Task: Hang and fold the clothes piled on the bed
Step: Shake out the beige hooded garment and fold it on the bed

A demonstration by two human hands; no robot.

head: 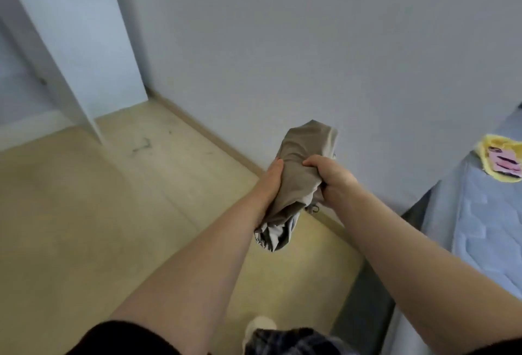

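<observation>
Gripping: both hands hold one bunched taupe garment (300, 174) between them, up in the air.
left hand (269, 182): wraps the bundle's left side, thumb on the front, fingers hidden behind the cloth.
right hand (329, 182): fingers curled tight over the bundle's right side.
Cloth ends: the top rises above the grip and the loose end hangs below it.
bed (477, 230): right of the grip, well apart, with a pale blue mattress.
yellow item (500, 161): lies on the bed, right of the grip.
wall (282, 44): behind the grip.
floor (84, 227): below the grip.
</observation>
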